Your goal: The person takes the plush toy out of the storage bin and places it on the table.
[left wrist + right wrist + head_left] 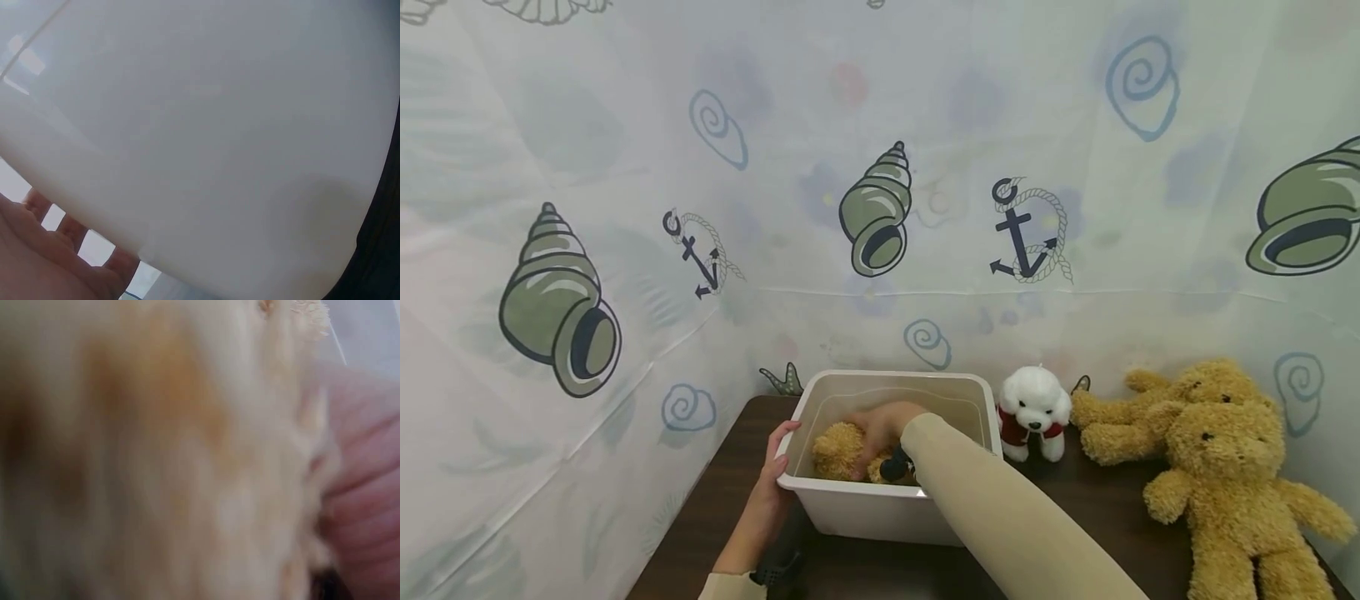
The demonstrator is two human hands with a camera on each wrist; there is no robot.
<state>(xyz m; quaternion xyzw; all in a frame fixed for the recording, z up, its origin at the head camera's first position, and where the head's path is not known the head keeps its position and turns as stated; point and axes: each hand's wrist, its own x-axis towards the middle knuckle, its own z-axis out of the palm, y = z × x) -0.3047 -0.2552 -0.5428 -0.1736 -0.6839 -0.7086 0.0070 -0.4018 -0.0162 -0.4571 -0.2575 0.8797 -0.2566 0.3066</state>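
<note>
A white plastic bin (880,510) stands on the dark table. My left hand (772,479) holds its left rim, thumb over the edge; in the left wrist view, the fingers of that hand (69,256) lie along the white bin wall (206,137). Inside the bin, my right hand (883,429) grips a curly golden-brown teddy bear (837,450), whose fur matches the bears on the table. Much of this bear is hidden by the hand, the sleeve and the bin's front wall. Blurred fur (156,456) fills the right wrist view, with the right palm (365,487) against it.
Right of the bin sits a white plush dog (1035,404) in red. Farther right are two teddy bears, one in front (1228,483) and one lying behind (1123,425). A cloth with shells and anchors (955,250) hangs behind the dark table (715,492).
</note>
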